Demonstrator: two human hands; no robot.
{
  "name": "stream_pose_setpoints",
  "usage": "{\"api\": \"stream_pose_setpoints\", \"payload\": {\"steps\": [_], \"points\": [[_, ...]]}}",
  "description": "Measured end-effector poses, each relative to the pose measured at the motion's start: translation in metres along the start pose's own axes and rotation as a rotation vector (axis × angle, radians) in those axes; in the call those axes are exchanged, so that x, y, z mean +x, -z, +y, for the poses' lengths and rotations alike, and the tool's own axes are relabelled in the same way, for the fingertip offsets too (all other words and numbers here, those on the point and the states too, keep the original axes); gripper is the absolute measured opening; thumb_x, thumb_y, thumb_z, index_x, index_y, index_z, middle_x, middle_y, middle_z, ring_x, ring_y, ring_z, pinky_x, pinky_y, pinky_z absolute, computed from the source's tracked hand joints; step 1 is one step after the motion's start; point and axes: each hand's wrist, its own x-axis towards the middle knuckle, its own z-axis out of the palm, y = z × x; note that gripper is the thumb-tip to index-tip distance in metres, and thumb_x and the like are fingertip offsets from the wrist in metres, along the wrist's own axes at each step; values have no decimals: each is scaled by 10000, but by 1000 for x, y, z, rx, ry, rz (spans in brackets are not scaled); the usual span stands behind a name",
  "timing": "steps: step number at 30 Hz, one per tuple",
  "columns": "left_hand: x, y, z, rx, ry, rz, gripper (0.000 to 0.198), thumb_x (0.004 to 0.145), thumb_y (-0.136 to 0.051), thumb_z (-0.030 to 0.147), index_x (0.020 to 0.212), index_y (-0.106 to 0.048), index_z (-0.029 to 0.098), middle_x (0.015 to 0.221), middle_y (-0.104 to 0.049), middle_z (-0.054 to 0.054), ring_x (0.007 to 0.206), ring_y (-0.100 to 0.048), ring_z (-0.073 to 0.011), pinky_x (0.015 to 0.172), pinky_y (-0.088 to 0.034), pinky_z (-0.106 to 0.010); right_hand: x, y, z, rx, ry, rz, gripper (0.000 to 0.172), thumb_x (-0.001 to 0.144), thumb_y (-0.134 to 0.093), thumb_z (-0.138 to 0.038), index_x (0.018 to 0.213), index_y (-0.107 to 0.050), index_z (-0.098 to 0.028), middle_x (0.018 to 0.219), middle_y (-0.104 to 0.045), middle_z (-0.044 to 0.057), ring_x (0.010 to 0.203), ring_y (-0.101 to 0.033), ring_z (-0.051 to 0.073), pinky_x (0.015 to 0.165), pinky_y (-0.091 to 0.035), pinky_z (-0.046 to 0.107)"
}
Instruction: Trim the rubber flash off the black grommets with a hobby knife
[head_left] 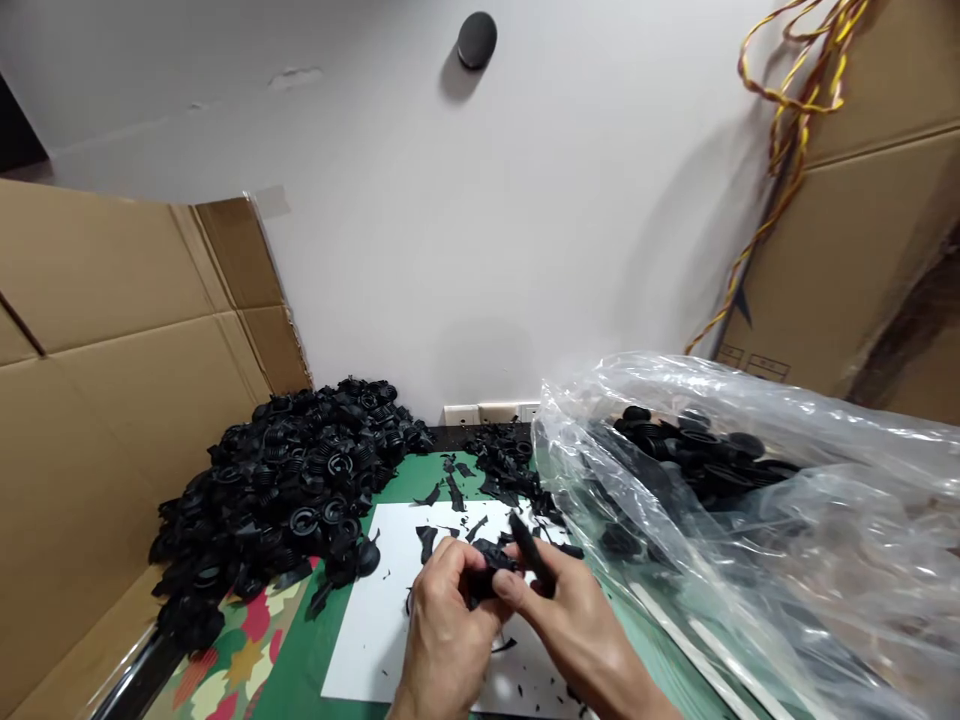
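Above a white sheet (pixel 360 640), my left hand (pixel 450 625) is closed with thumb and fingers around a small black rubber-like part (pixel 491 560). My right hand (pixel 574 605) is closed too, its thumb pressed against the same part. A dark pen-shaped tool (pixel 529 548) sticks up out of my right hand between thumb and forefinger; its working end is hidden. Thin black scraps (pixel 426 542) lie scattered on the sheet around both hands. The part's exact shape is mostly covered by my fingers.
A large heap of black ribbed rubber parts (pixel 300 480) rises on the left against cardboard (pixel 135 400). Black trimmings (pixel 506 455) are piled at the back. On the right, a clear plastic bag (pixel 825 540) contains more black parts (pixel 697 450). Twisted yellow-brown wire (pixel 780 180) hangs above it.
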Motion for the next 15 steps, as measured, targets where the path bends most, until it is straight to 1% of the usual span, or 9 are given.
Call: {"api": "stream_pose_setpoints", "payload": {"steps": [2,5,6,8,11,13,15], "points": [[-5,-3,-3,3,-31,-32,117,611,-627,144,601,-531,210,644,-501,36,599,-483,-144,533,-382,-232,-7,-6,-1,-64,54,17,115,660,-562,-291,596,-545,-197,616,-555,9,646,-521,203,578,-387,279],[-9,-5,-8,-17,-28,-92,133,639,-603,150,553,-516,204,651,-481,21,616,-480,-153,550,-386,-246,-11,-12,1,-100,146,43,135,662,-516,-233,533,-484,-211,626,-516,7,611,-482,183,557,-356,269],[-10,-5,-9,-24,-22,-113,144,651,-594,155,540,-515,201,654,-476,17,622,-481,-156,556,-388,-251,-10,-12,2,-85,151,43,148,650,-523,-223,514,-466,-212,620,-502,2,604,-467,177,556,-345,268],[-11,-4,-11,-52,-19,-130,160,653,-583,143,523,-510,200,657,-472,13,629,-484,-158,558,-392,-253,-6,-11,4,-8,85,23,167,612,-548,-215,487,-436,-211,576,-465,-17,576,-434,163,546,-324,264],[-11,-4,-10,-149,-20,-82,190,612,-598,122,500,-469,205,645,-447,21,608,-472,-150,530,-397,-244,2,-11,7,120,-49,-13,173,597,-558,-247,499,-420,-212,496,-386,-56,496,-366,127,498,-304,252],[-11,-7,-11,-239,-18,-37,214,610,-611,140,498,-442,210,640,-423,24,584,-460,-145,497,-400,-239,5,-16,8,140,-69,-5,203,624,-545,-292,506,-397,-219,464,-320,-78,440,-295,102,454,-282,244],[-12,-10,-12,-278,-40,14,228,623,-622,168,505,-433,216,635,-418,22,578,-459,-149,496,-411,-245,7,-22,7,141,-73,22,223,651,-524,-329,516,-379,-227,448,-279,-89,411,-256,92,423,-270,241]]}}
